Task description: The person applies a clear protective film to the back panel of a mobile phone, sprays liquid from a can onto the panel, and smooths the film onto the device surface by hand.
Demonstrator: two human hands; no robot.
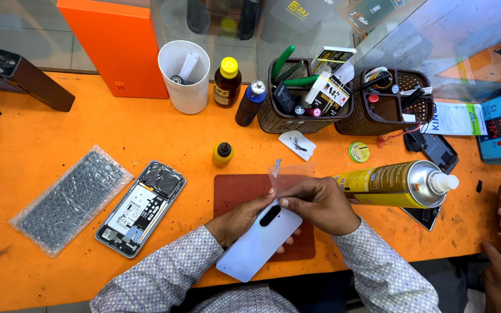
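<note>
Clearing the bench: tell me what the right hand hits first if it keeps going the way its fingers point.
The right hand points left; first it likely meets the left hand on the pale phone back.

Bright, even light over a sharply rendered orange surface (59, 133)

Shadows under the white cup (184, 75) and bottles were short and soft. Glare streaked the glass panel (413, 35) at top right and glinted off the yellow spray can (392, 184). Wide-angle distortion bent the edges; the clear film (288, 174) looked faintly hazy.
</note>
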